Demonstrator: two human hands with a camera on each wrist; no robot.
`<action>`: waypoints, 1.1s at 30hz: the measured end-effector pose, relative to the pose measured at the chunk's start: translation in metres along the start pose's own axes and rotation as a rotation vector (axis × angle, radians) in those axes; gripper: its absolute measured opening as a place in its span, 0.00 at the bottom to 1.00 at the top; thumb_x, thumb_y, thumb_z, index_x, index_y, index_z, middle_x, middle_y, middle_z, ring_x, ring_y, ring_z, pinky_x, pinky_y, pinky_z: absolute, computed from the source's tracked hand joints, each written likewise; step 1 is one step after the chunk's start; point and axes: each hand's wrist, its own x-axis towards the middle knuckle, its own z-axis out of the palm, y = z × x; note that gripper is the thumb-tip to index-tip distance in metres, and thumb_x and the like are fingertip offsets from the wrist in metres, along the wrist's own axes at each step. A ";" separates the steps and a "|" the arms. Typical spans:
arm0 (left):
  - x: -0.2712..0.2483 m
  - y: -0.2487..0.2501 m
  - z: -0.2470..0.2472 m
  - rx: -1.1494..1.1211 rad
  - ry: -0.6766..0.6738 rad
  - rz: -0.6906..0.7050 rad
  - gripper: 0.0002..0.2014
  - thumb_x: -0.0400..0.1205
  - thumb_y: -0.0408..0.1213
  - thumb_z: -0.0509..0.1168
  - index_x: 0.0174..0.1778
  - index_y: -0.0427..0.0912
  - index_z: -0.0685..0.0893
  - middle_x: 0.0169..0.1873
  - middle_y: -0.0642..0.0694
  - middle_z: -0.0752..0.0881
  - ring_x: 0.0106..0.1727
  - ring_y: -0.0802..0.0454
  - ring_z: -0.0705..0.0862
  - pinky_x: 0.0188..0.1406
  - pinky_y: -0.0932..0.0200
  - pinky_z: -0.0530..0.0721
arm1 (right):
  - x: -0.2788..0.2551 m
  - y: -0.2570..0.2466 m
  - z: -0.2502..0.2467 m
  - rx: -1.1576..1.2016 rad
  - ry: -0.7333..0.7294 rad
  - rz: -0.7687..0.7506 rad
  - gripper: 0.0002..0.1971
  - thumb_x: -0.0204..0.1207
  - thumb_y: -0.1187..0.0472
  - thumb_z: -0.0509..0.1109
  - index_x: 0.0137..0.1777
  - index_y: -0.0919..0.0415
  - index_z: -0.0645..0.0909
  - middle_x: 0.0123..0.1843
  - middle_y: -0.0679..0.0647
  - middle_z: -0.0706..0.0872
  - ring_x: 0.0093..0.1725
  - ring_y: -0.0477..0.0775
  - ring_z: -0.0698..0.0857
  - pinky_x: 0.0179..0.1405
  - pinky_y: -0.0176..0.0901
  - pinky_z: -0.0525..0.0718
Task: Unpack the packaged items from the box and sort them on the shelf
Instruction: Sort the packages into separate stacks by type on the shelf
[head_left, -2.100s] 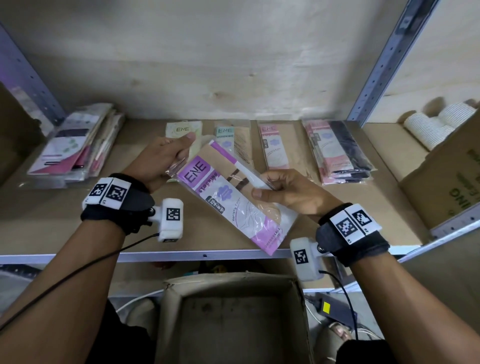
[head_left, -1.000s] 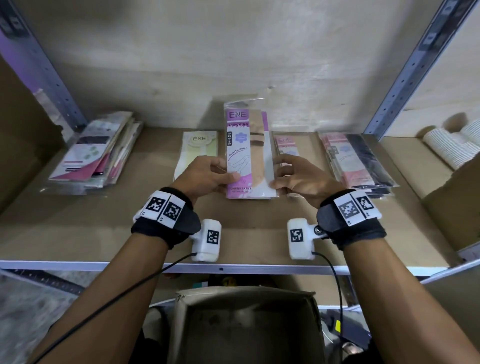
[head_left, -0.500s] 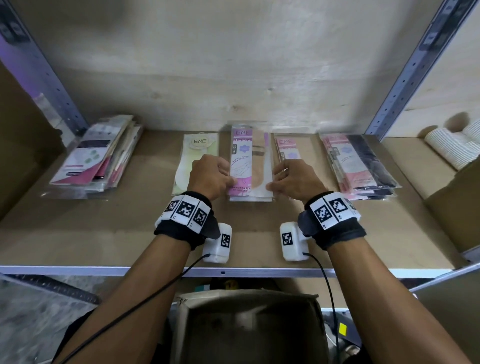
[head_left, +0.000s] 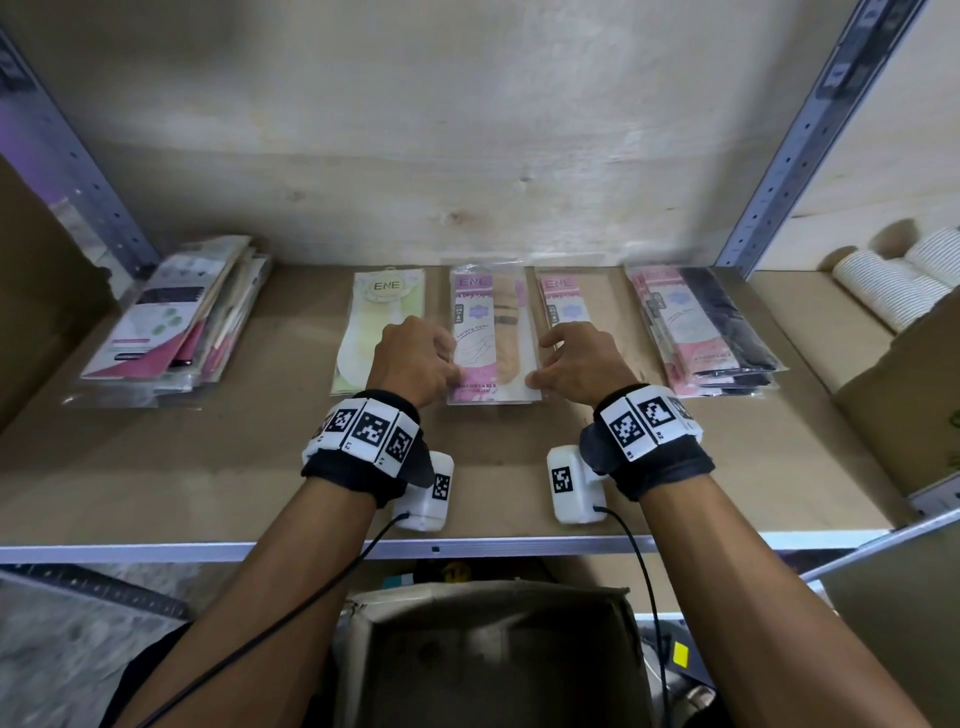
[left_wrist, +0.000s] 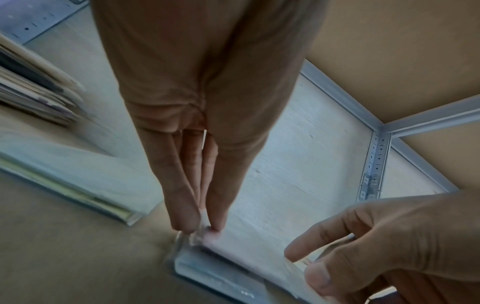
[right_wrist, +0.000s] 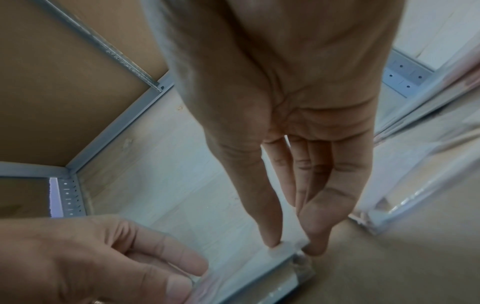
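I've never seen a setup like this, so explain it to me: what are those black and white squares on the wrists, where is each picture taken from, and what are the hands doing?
No machine here: a person's two bare hands, wearing wristbands with printed marker squares and small cameras. The big picture comes from a head camera looking down; the other two look along each hand from the wrist. On the shelf lie flat packets in rows. The left hand and right hand pinch the near corners of the purple packet, lying on the shelf between a pale yellow packet and a pink packet. Below the shelf stands an open cardboard box.
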 end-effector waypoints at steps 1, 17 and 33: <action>0.001 -0.001 0.000 0.006 -0.003 0.006 0.14 0.70 0.35 0.83 0.49 0.37 0.92 0.47 0.42 0.92 0.52 0.45 0.91 0.57 0.47 0.90 | 0.000 -0.001 0.000 0.002 -0.001 -0.002 0.29 0.67 0.59 0.84 0.68 0.61 0.81 0.62 0.59 0.85 0.61 0.57 0.85 0.56 0.42 0.82; -0.008 -0.020 -0.049 -0.119 0.343 0.057 0.09 0.77 0.39 0.72 0.52 0.44 0.90 0.40 0.47 0.92 0.44 0.46 0.91 0.56 0.50 0.87 | -0.017 -0.030 0.002 0.085 0.090 -0.196 0.09 0.79 0.54 0.72 0.57 0.53 0.86 0.46 0.49 0.88 0.40 0.42 0.84 0.37 0.28 0.77; -0.048 -0.135 -0.196 -0.291 0.651 -0.130 0.06 0.79 0.36 0.68 0.47 0.46 0.91 0.42 0.44 0.92 0.47 0.43 0.91 0.56 0.43 0.90 | 0.019 -0.232 0.149 0.430 -0.416 -0.186 0.09 0.83 0.61 0.68 0.42 0.65 0.76 0.38 0.62 0.82 0.34 0.63 0.88 0.45 0.64 0.91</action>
